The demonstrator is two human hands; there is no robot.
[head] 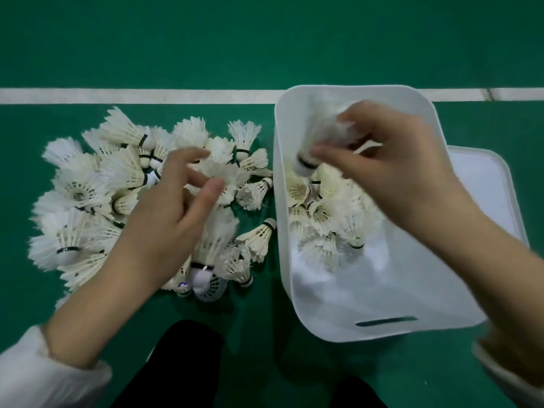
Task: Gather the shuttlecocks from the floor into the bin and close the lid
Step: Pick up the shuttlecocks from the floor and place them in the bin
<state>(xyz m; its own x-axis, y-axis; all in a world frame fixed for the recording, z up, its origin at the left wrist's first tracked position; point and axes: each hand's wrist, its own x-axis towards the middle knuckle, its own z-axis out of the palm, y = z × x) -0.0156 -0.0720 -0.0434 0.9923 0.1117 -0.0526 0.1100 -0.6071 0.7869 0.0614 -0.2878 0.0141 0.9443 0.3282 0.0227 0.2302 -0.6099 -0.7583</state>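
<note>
A heap of white feather shuttlecocks (88,184) lies on the green floor at the left. My left hand (167,219) reaches over the heap, its thumb and fingers spread around one shuttlecock (226,175) at the heap's right side. A white plastic bin (379,304) stands open at the right, with several shuttlecocks (321,213) in its far half. My right hand (397,172) is above the bin and pinches a blurred shuttlecock (318,134), cork end down. The white lid (482,178) lies on the floor behind the bin's right side.
A white court line (132,96) crosses the floor behind the heap and the bin. My dark trouser knees (182,366) are at the bottom middle. White sleeves cover both forearms at the lower corners.
</note>
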